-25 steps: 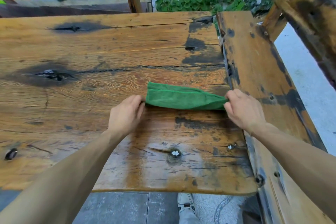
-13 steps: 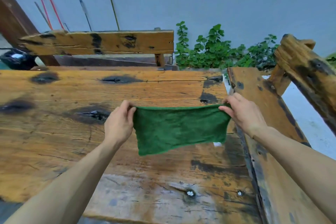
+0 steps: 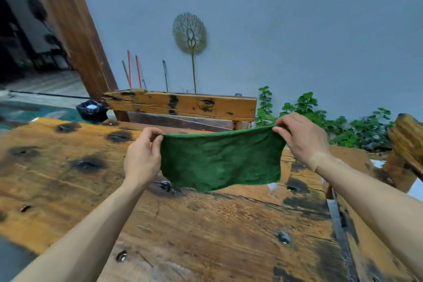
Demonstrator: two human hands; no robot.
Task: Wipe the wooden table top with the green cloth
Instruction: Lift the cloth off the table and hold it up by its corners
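The green cloth [image 3: 220, 161] hangs spread out in the air above the wooden table top [image 3: 206, 224], its lower edge clear of the wood. My left hand [image 3: 142, 155] pinches its upper left corner. My right hand [image 3: 302, 139] pinches its upper right corner. The cloth is stretched flat between them, top edge slightly sagging. The table is rough planks with dark burnt knots and cracks.
A wooden bench back [image 3: 183, 104] stands beyond the table's far edge. Another bench [image 3: 366, 224] runs along the right side, with a thick wooden rail [image 3: 407, 142]. Green plants [image 3: 320, 119] grow against the blue wall. A black bin [image 3: 91, 110] sits at the far left.
The cloth went from lying folded on the table to being lifted and spread open in the air between both hands. My view has tilted upward toward the wall.
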